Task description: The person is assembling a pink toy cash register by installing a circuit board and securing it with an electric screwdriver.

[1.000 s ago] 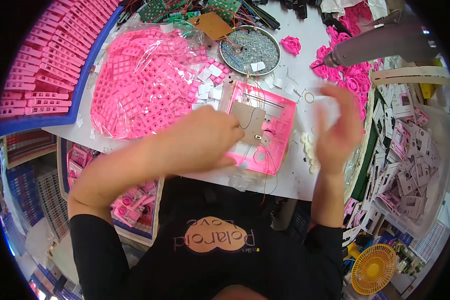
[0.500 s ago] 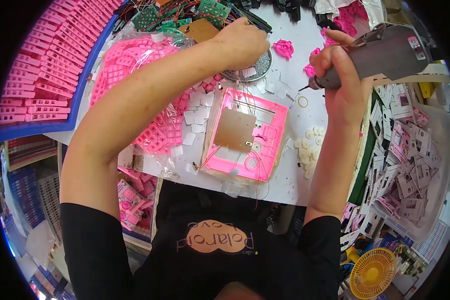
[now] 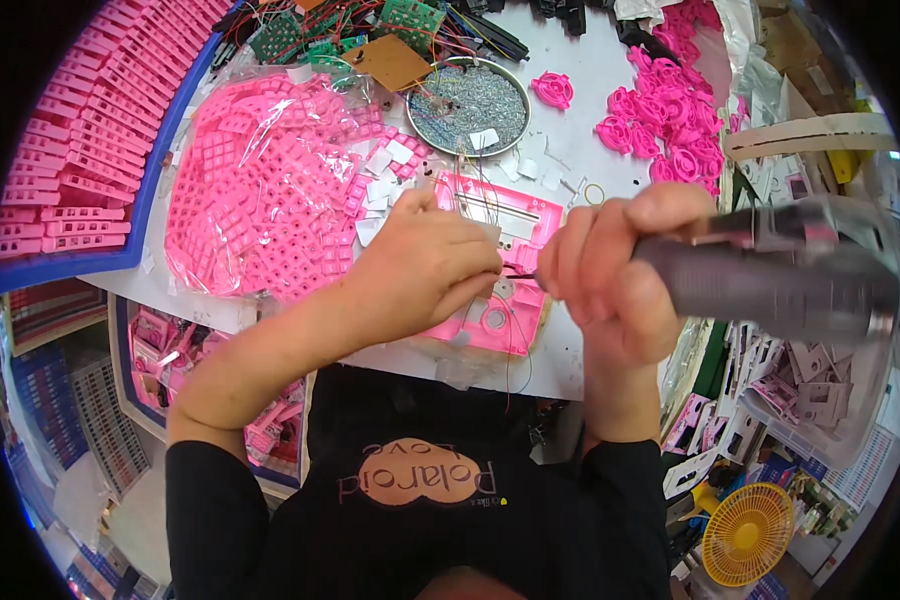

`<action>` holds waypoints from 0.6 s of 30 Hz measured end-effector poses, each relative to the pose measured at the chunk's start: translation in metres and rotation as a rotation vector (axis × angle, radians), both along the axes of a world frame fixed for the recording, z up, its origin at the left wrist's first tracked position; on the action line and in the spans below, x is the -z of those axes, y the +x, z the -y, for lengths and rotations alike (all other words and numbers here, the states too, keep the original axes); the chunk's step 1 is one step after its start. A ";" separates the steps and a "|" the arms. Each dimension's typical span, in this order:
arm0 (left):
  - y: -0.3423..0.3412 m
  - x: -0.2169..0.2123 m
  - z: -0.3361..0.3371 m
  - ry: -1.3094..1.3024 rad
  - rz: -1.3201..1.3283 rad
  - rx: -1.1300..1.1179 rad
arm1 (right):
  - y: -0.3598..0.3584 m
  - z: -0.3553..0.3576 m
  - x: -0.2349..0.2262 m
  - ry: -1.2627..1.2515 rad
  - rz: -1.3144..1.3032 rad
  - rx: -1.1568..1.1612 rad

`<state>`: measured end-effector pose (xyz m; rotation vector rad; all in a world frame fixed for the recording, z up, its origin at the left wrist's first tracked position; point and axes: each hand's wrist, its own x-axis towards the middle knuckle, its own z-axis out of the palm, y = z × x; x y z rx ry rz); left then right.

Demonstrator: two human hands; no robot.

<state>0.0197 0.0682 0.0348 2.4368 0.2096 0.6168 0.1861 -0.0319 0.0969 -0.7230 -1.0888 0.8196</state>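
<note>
My right hand [image 3: 615,275] grips a grey electric screwdriver [image 3: 780,270], held sideways with its thin tip pointing left. My left hand [image 3: 425,265] meets that tip with pinched fingers; whatever small part it pinches is too small to tell. Both hands hover over a pink plastic housing [image 3: 505,225] lying flat on the white table [image 3: 590,80] at its near edge. Thin wires run across the housing. A round metal dish [image 3: 468,100] of small silvery screws sits just beyond it.
A clear bag of pink parts [image 3: 270,180] lies at left, next to a blue tray [image 3: 135,215] of pink pieces. Loose pink round parts [image 3: 660,125] lie at back right, green circuit boards [image 3: 410,20] at the back. A yellow fan [image 3: 748,535] stands low right.
My left hand came back from the screw dish to the screwdriver tip. My right hand brought the screwdriver down from the back right and turned it sideways over the housing.
</note>
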 end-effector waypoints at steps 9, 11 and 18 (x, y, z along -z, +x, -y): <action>-0.014 0.002 0.008 -0.262 0.035 -0.002 | -0.016 0.006 0.002 0.021 -0.008 -0.009; -0.013 -0.002 0.009 -0.148 0.036 -0.037 | -0.018 0.007 0.002 0.030 -0.040 -0.025; 0.029 -0.023 -0.039 -0.093 -0.075 0.191 | 0.002 0.004 0.014 0.161 -0.191 -0.038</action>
